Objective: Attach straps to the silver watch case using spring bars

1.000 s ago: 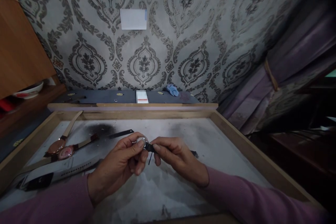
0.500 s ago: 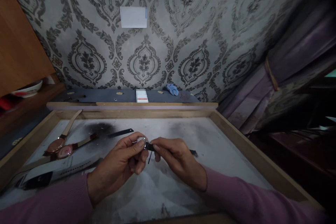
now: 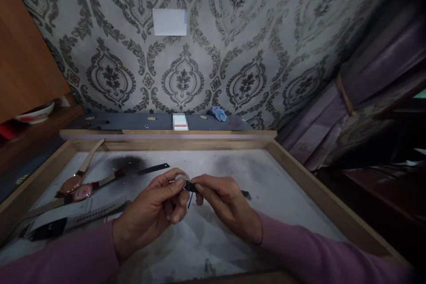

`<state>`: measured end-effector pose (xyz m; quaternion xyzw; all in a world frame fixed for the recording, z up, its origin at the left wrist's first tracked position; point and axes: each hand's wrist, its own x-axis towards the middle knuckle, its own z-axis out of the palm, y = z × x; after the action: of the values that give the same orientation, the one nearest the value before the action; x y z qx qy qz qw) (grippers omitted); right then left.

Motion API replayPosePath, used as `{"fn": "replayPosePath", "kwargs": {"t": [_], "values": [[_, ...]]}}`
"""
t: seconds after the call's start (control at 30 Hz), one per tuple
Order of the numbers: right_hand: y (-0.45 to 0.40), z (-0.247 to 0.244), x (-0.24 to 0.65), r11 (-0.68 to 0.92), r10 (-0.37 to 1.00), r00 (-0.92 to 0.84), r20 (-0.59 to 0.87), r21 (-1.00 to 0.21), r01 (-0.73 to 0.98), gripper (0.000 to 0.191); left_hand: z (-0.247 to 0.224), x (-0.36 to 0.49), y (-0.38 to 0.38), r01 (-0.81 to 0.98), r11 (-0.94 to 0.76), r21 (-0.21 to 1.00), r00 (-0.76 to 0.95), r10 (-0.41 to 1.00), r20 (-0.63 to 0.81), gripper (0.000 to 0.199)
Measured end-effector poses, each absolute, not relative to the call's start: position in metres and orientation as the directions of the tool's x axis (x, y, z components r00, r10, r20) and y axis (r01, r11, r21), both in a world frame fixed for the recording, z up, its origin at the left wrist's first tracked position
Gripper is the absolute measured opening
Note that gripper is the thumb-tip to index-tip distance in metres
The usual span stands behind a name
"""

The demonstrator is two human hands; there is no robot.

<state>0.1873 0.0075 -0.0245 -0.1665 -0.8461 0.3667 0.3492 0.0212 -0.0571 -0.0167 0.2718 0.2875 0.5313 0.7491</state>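
Observation:
Near the middle of the view, my left hand [image 3: 153, 208] pinches the round silver case of a wristwatch [image 3: 180, 180] between thumb and fingers. My right hand [image 3: 228, 199] grips the black strap [image 3: 190, 185] on the right side of that case. A thin dark piece [image 3: 190, 200] points down below the strap, between my hands; where it joins cannot be made out. The dark end of a strap or tool [image 3: 246, 194] shows just past my right hand. Both hands are raised over the white bottom of a wooden tray [image 3: 294, 173].
At the tray's left lie two brown-strapped watches [image 3: 71, 183] [image 3: 83, 192] and a pale strap with a black part [image 3: 49, 228]. A dark flat strip [image 3: 153, 169] lies behind my left hand. A blue cloth [image 3: 218, 113] and small box [image 3: 180, 121] stand beyond the rim.

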Motion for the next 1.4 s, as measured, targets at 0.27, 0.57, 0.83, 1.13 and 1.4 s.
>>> {"fn": "replayPosePath", "kwargs": {"t": [0.27,0.57,0.83,1.13,1.4], "values": [[0.0068,-0.026,0.1881,0.807,0.469,-0.667,0.579,-0.588,0.057,0.025,-0.016,0.0204,-0.0554,-0.61,0.278,0.742,0.273,0.953,-0.133,0.021],[0.0042,-0.0242,0.1869,0.802,0.487,-0.652,0.581,-0.594,0.07,0.022,-0.0165,0.0217,-0.0577,-0.568,0.223,0.792,0.19,0.972,-0.137,0.019],[0.0057,-0.023,0.1867,0.728,0.526,-0.672,0.522,-0.684,0.039,0.025,-0.017,0.0214,-0.0566,-0.585,0.243,0.774,0.207,0.967,-0.148,0.022],[0.007,-0.0242,0.1874,0.681,0.549,-0.695,0.464,-0.731,0.05,0.027,-0.0171,0.0207,-0.0564,-0.5,0.205,0.842,0.185,0.975,-0.127,0.021],[0.0109,-0.0192,0.1882,0.566,0.567,-0.733,0.377,-0.824,0.014,0.032,-0.012,0.0175,-0.0551,-0.489,0.221,0.844,0.216,0.968,-0.128,0.021]]}}
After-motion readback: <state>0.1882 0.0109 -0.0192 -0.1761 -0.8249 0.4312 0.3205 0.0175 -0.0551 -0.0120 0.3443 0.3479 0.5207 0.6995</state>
